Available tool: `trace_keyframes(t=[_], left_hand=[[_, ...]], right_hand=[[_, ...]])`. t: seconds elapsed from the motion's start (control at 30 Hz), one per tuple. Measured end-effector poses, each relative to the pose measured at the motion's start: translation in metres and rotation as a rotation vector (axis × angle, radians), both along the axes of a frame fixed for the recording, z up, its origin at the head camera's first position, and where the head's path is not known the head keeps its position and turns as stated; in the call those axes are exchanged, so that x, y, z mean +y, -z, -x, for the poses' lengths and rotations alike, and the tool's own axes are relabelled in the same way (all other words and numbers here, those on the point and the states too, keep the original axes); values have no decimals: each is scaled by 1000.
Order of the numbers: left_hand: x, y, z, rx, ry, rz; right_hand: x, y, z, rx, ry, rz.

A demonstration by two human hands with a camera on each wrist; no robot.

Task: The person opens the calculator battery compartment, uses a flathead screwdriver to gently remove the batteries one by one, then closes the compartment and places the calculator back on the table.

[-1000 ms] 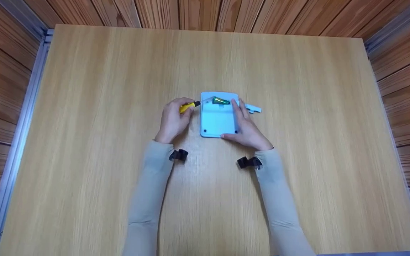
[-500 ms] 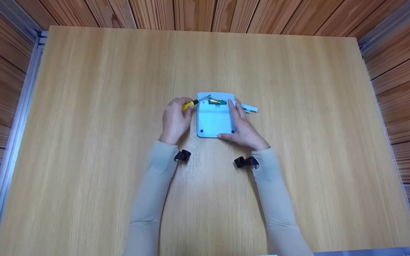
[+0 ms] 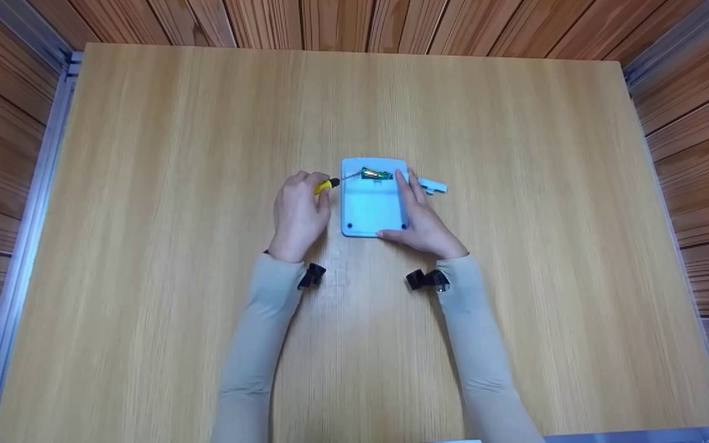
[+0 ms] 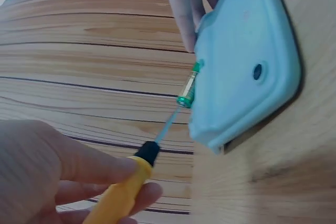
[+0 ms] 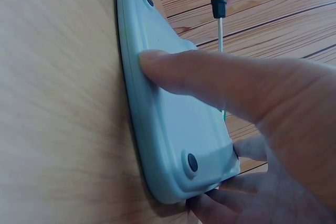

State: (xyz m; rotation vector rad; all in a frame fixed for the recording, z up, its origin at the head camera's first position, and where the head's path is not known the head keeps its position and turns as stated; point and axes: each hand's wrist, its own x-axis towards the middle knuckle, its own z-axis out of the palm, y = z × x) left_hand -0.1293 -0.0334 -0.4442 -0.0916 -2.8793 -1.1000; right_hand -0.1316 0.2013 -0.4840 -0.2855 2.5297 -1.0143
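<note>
A light blue calculator [image 3: 374, 206] lies face down, its battery slot uncovered near the far end. In that slot a green battery [image 3: 376, 175] shows, standing proud of the back in the left wrist view. My left hand [image 3: 299, 212] pinches the yellow handle of a screwdriver [image 4: 123, 190] between thumb and fingers. The screwdriver's thin metal tip reaches the left end of the battery. My right hand [image 3: 425, 224] grips the calculator by its right side, thumb on the near edge and fingers around the far right part, beside the battery's right end.
A light blue battery cover [image 3: 433, 186] lies on the wooden table [image 3: 207, 154] just right of the calculator, behind the right fingers. Wooden plank walls [image 3: 336, 24] stand beyond the table. A pale edge [image 3: 462, 441] shows at the bottom of the head view.
The screwdriver tip has come down from above the battery's left end to right at it, and my left hand has drawn back slightly. My right hand keeps its grip on the calculator.
</note>
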Motion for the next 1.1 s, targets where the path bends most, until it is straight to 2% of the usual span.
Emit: trace_keyframes(t=[0.1,0.27,0.5,0.67,0.87,1.1], left_hand=[[3,-6,-1,-22,25,50],[10,-13,3,-68,71,109],[22,-10,9,-95,83,163],[27,-2,10,-91,76,142],[30,6,11,-76,71,66],[33,8,14,-164,75,0]], right_hand=[[0,0,0,1,1,4],[0,0,0,-7,3,6],[0,0,0,0,1,10],[-1,0,0,8,-7,12],[-1,-1,0,24,-10,5],[-1,-1,0,-4,-4,2]])
